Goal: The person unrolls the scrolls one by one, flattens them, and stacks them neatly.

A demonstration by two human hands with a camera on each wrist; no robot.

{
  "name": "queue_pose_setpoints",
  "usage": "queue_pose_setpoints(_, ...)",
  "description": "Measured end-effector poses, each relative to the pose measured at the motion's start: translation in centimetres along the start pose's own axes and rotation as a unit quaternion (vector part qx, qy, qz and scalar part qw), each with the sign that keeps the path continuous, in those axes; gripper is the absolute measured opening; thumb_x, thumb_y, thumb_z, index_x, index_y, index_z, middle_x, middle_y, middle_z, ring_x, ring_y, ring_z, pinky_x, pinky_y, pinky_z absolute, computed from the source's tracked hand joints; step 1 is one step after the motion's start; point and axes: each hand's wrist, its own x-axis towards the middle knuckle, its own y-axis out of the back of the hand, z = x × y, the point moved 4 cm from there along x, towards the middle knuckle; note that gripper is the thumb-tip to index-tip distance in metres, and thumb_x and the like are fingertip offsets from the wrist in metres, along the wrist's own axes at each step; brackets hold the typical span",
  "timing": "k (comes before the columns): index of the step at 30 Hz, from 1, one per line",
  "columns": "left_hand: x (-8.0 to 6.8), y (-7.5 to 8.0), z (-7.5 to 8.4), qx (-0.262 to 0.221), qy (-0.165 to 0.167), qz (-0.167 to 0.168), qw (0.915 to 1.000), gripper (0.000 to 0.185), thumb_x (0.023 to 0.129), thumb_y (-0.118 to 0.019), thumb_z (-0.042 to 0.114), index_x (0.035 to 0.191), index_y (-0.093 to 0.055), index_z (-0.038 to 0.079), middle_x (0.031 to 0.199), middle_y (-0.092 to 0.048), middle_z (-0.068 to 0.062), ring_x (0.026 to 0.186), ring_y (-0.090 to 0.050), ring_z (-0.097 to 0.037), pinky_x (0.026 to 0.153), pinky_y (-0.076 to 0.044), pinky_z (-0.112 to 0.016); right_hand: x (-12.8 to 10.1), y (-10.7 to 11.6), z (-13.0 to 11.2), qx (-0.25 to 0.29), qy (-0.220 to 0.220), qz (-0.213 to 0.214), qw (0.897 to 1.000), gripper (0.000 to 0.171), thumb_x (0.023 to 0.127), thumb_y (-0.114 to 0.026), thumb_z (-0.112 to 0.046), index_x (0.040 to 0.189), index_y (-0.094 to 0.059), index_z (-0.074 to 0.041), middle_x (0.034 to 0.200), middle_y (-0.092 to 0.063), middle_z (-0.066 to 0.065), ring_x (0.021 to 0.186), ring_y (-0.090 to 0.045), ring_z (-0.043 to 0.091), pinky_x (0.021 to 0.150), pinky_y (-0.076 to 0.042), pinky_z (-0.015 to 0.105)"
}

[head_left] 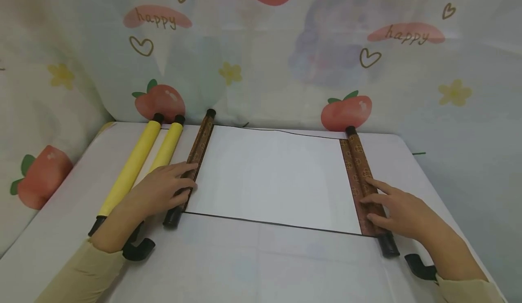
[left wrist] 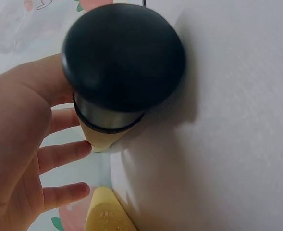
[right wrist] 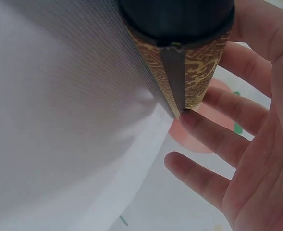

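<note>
A scroll lies unrolled on the table, its white paper point(head_left: 273, 178) stretched between two brown patterned rollers. My left hand point(head_left: 163, 189) rests with straight fingers on the left roller point(head_left: 200, 146) near its front end. My right hand point(head_left: 393, 208) touches the right roller point(head_left: 356, 158) with extended fingers. In the left wrist view the left roller's black end cap point(left wrist: 124, 57) fills the frame, my left hand point(left wrist: 21, 144) spread beside it. The right wrist view has the patterned right roller point(right wrist: 179, 72) with my right hand's fingers point(right wrist: 213, 134) against it.
Two rolled yellow scrolls point(head_left: 134, 165) point(head_left: 167, 146) with black caps lie side by side left of the open scroll; one yellow scroll point(left wrist: 105, 214) appears in the left wrist view. A fruit-print curtain point(head_left: 285, 45) hangs behind the white table point(head_left: 244, 262).
</note>
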Motion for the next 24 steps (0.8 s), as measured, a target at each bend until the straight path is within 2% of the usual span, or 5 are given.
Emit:
queue_pose_setpoints(4, -0.23, -0.18, -0.2, 0.005, 0.007, -0.009, 0.9999, 0.013, 0.086, -0.067, 0.01, 0.095, -0.076, 0.013, 0.131, -0.062, -0.016, 0.118, -0.063, -0.035, 0.092, -0.053, -0.047, 0.05, -0.11, -0.1, -0.002, -0.004, -0.005, 1.0, 0.03, 0.081, -0.078, -0.028, 0.11, -0.075, -0.021, 0.147, -0.046, 0.019, 0.085, -0.062, 0.02, 0.064, -0.046, 0.036)
queue_pose_setpoints(10, -0.59, -0.19, -0.35, 0.009, 0.034, -0.031, 0.9989, 0.012, 0.087, -0.075, 0.025, 0.096, -0.074, 0.016, 0.136, -0.061, -0.013, 0.123, -0.059, -0.035, 0.095, -0.05, -0.051, 0.03, -0.28, -0.26, 0.001, -0.01, -0.008, 1.0, 0.026, 0.081, -0.08, -0.028, 0.106, -0.076, -0.023, 0.146, -0.047, 0.021, 0.086, -0.064, 0.021, 0.064, -0.048, 0.037)
queue_pose_setpoints(13, -0.68, -0.11, -0.37, 0.014, 0.039, -0.034, 0.9986, 0.013, 0.087, -0.075, 0.023, 0.098, -0.074, 0.016, 0.137, -0.06, -0.012, 0.124, -0.059, -0.035, 0.094, -0.05, -0.052, -0.03, -0.29, -0.28, 0.004, -0.01, -0.005, 1.0, 0.025, 0.08, -0.08, -0.027, 0.105, -0.076, -0.023, 0.146, -0.047, 0.021, 0.085, -0.064, 0.02, 0.063, -0.048, 0.036)
queue_pose_setpoints(20, -0.82, 0.17, -0.37, 0.018, 0.016, -0.02, 0.9995, 0.021, 0.085, -0.071, 0.011, 0.104, -0.076, 0.016, 0.131, -0.065, -0.012, 0.123, -0.059, -0.038, 0.094, -0.051, -0.052, -0.01, -0.37, -0.08, -0.001, -0.012, -0.005, 1.0, 0.026, 0.079, -0.08, -0.026, 0.105, -0.077, -0.021, 0.145, -0.047, 0.023, 0.09, -0.065, 0.026, 0.067, -0.051, 0.04)
queue_pose_setpoints(24, -1.03, 0.25, -0.48, 0.016, 0.023, -0.018, 0.9994, 0.015, 0.085, -0.071, 0.012, 0.098, -0.076, 0.016, 0.132, -0.065, -0.012, 0.122, -0.06, -0.037, 0.093, -0.051, -0.052, 0.02, -0.33, -0.16, -0.001, -0.008, -0.002, 1.0, 0.028, 0.08, -0.079, -0.025, 0.107, -0.076, -0.019, 0.144, -0.047, 0.024, 0.091, -0.064, 0.027, 0.067, -0.05, 0.041)
